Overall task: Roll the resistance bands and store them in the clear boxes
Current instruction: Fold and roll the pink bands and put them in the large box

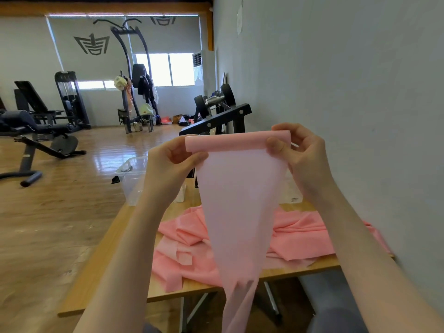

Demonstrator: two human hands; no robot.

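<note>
Two hands, left (174,156) and right (296,150), each grasping the rolled top of a pale pink stretchy resistance band (240,188); clear plastic box (131,179) at the wooden counter's (101,267) far left corner, contents unclear.

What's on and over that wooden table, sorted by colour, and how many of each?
Pink: 2 — the band being rolled by the left hand and right hand, and the loose pile of bands (separate bands in it cannot be counted).
Clear: 1 — plastic box; another may be hidden.
Total: 3

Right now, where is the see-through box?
In the head view, the clear box sits at the table's far left corner, partly hidden behind the left hand.
</note>
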